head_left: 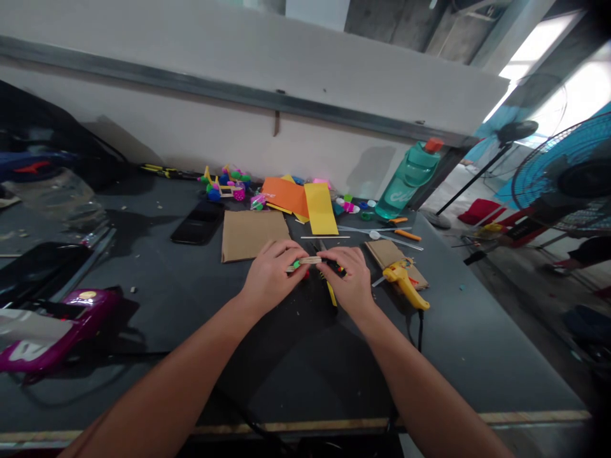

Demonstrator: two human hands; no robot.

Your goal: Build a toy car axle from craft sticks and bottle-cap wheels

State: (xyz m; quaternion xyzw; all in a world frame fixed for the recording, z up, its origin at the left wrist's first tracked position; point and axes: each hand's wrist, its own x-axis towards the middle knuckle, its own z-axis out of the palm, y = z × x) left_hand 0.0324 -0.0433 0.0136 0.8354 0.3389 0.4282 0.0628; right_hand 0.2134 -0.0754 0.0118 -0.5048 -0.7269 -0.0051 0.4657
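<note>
**Hands and work at a bench.** The left hand [270, 275] and right hand [344, 278] are both closed, fingers curled, and meet at centre above a dark, matte table [296, 375]. Between them they grip a narrow bundle of flat wooden sticks [305, 261], held level just off the lower right corner of a cardboard sheet [252, 235]. A small green piece [296, 264] shows at the bundle's left end; the fingers hide most of the rest. Directly below the hands lies a slim yellow-and-black tool [330, 293], partly covered.

To the right, a yellow plastic glue gun [403, 283] rests on a folded cardboard scrap [384, 253], its black cord [420, 332] running down over the table. Farther up lie a thin, pale stick [324, 236], long metal strips [375, 229] and an orange-handled cutter [407, 235]. Sheets of orange paper [285, 196] and yellow paper [321, 207] overlap at the back, beside small plastic caps [348, 207] and a teal plastic bottle [405, 181] with an orange cap. A colourful stick-built toy [224, 186] stands against the wall. A glossy black phone [198, 222] lies flat to the left of the cardboard, and a curved magenta plastic panel [57, 331] lies at the left edge. A blue fan [556, 172] stands beyond the table at right.
</note>
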